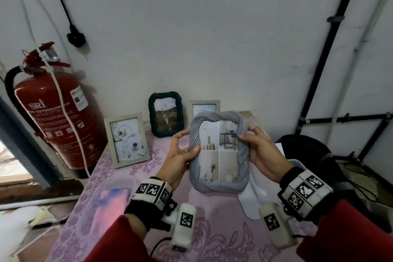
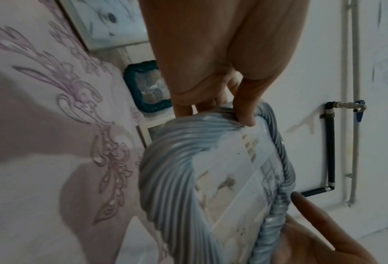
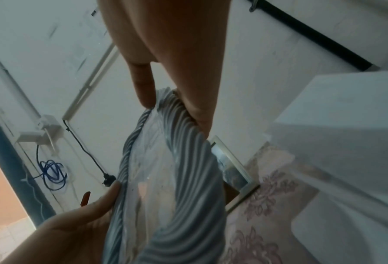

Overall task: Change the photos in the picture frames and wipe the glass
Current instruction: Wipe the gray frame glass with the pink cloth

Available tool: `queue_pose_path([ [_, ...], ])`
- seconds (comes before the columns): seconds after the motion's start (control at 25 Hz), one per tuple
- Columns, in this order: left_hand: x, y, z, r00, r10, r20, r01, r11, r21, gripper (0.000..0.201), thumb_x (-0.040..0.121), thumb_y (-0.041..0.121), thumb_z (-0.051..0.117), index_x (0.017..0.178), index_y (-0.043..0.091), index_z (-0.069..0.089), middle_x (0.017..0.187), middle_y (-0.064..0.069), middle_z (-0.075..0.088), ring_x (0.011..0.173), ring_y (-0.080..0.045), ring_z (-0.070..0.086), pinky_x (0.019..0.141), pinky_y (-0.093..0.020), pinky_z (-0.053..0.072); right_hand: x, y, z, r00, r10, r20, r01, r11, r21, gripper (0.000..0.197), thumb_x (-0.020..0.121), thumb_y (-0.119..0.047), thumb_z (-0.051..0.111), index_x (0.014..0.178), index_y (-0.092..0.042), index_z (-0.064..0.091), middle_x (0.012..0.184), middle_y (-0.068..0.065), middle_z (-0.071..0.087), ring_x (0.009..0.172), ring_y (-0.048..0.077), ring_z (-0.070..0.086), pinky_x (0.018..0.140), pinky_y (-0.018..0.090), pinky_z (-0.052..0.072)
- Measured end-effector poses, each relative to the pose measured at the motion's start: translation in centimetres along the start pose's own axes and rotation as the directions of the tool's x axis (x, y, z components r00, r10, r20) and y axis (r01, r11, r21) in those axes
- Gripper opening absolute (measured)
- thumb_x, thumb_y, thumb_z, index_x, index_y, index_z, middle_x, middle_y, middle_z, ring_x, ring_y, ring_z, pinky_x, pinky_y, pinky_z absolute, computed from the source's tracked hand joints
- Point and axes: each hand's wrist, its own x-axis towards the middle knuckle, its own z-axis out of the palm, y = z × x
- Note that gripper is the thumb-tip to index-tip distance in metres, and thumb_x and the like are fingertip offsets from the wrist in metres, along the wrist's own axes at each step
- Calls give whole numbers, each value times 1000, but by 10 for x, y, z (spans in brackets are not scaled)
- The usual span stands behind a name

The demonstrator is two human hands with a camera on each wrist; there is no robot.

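A grey rope-twist picture frame (image 1: pixel 242 151) with a four-part photo behind glass is held upright above the table, facing me. My left hand (image 1: pixel 180 155) grips its left edge, thumb on the front rim, fingers behind. My right hand (image 1: pixel 258 151) grips its right edge the same way. The grey frame (image 2: pixel 172 187) fills the left wrist view, with my left hand (image 2: pixel 213 85) above it. In the right wrist view the grey frame (image 3: pixel 192 169) hangs below my right hand (image 3: pixel 177 71).
On the pink patterned tablecloth (image 1: pixel 212 234) stand a light wooden frame (image 1: pixel 127 140), a dark green rope frame (image 1: pixel 166 114) and a pale frame (image 1: pixel 204 108) against the wall. A red fire extinguisher (image 1: pixel 57 117) stands left. A pink-blue cloth (image 1: pixel 110 206) and white paper (image 1: pixel 251 202) lie near.
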Motion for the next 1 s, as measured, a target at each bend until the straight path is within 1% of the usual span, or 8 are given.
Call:
queue_pose_path([
  [0.12, 27, 9, 18, 999, 14, 33, -14, 1000, -10, 45, 87, -2, 55, 119, 27, 42, 97, -12, 71, 82, -23, 66, 77, -40, 53, 14, -25, -11, 998, -66, -18, 67, 997, 26, 13, 95, -8, 42, 92, -18, 49, 77, -1, 69, 66, 9, 67, 56, 24, 56],
  [0.24, 58, 20, 37, 997, 41, 68, -41, 999, -8, 46, 87, -4, 54, 119, 27, 41, 97, -13, 69, 81, -23, 65, 73, -36, 53, 33, -53, -24, 992, -106, -75, 98, 990, -99, 8, 95, -12, 48, 89, -18, 51, 74, 1, 66, 62, 12, 62, 55, 26, 54],
  [0.36, 90, 29, 53, 992, 76, 99, -76, 997, -3, 44, 88, -2, 55, 117, 29, 42, 88, -10, 72, 73, -21, 68, 62, -33, 55, 59, -80, -38, 986, -119, -114, 101, 983, -154, 13, 92, -7, 51, 84, -16, 52, 65, 0, 68, 55, 11, 63, 52, 25, 55],
  [0.44, 115, 32, 64, 990, 88, 112, -86, 996, -18, 44, 88, -2, 55, 116, 30, 43, 83, -9, 73, 71, -19, 69, 58, -30, 55, 79, -96, -47, 984, -109, -139, 81, 978, -192, 15, 93, -7, 51, 82, -17, 51, 67, 1, 65, 53, 10, 62, 50, 24, 54],
  [0.6, 161, 30, 81, 989, 94, 117, -95, 995, -1, 44, 88, 0, 55, 115, 33, 44, 77, -5, 73, 66, -15, 69, 54, -25, 54, 117, -120, -70, 995, 12, -95, -38, 960, -276, 13, 97, -16, 45, 85, -19, 48, 76, 3, 60, 64, 18, 57, 62, 34, 51],
  [0.72, 190, 18, 91, 990, 98, 106, -96, 995, -24, 43, 89, -2, 53, 115, 31, 43, 81, -8, 71, 67, -16, 67, 57, -25, 55, 140, -130, -88, 998, 55, -37, -63, 962, -265, 20, 96, -15, 43, 78, -19, 50, 74, 2, 59, 62, 16, 58, 61, 31, 51],
  [0.88, 226, -3, 106, 991, 90, 101, -92, 996, 13, 42, 91, -1, 51, 116, 31, 38, 87, -7, 69, 68, -11, 67, 58, -23, 55, 175, -129, -114, 996, 45, -76, -63, 965, -255, 21, 96, -13, 43, 78, -18, 52, 75, 2, 58, 64, 16, 55, 65, 32, 47],
  [1.0, 244, -26, 112, 990, 115, 85, -129, 975, 182, 52, 91, 1, 52, 127, 34, 34, 103, -9, 61, 81, -13, 65, 67, -26, 57, 199, -121, -135, 989, 39, -144, -77, 960, -270, 13, 96, -13, 44, 86, -17, 50, 80, 4, 59, 68, 18, 54, 67, 35, 47],
])
